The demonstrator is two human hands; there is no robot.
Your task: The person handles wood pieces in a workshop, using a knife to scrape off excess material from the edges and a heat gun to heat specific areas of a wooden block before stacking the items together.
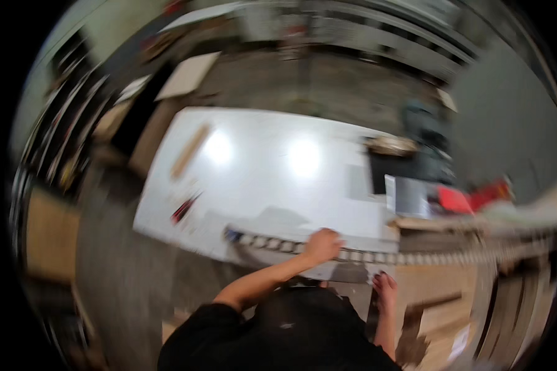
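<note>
Along the near edge of the table (247,179), a slatted strip (260,242) overruns the right end; poor support could tip it. Left hand (323,246) is over it, right hand (385,284) off that edge; blur hides whether fingers clamp.

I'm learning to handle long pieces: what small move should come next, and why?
Probably bring the right hand up to the long ladder-like strip to help steady it: the left hand is on it, the right seems to sit apart from it, and the strip runs rightward past the white table.
</note>
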